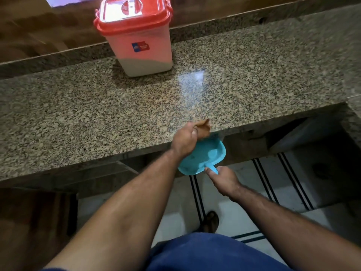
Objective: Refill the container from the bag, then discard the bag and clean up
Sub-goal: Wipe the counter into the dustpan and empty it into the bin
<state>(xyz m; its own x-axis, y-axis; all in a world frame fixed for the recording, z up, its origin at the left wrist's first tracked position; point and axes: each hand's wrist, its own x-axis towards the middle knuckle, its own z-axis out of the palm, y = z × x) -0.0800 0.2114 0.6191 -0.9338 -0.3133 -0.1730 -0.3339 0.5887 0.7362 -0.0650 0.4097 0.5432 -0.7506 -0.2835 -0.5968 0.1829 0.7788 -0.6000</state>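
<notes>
While the left hand (184, 138) gripped a brown cloth (204, 127) at the counter (78, 106) edge, the right hand (222, 178) held the blue dustpan (203, 157) just below; the lidded container (136, 36) stood at eleven o'clock.

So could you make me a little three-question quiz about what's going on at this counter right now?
1. True or false: the lid is on the red-lidded container.
2. What does the right hand hold? A) a bag B) the handle of the blue dustpan C) nothing
3. Fill in: the left hand grips a brown ____ at the edge of the granite counter.

Key: 1 true; 2 B; 3 cloth (blurred, so best guess).
</notes>
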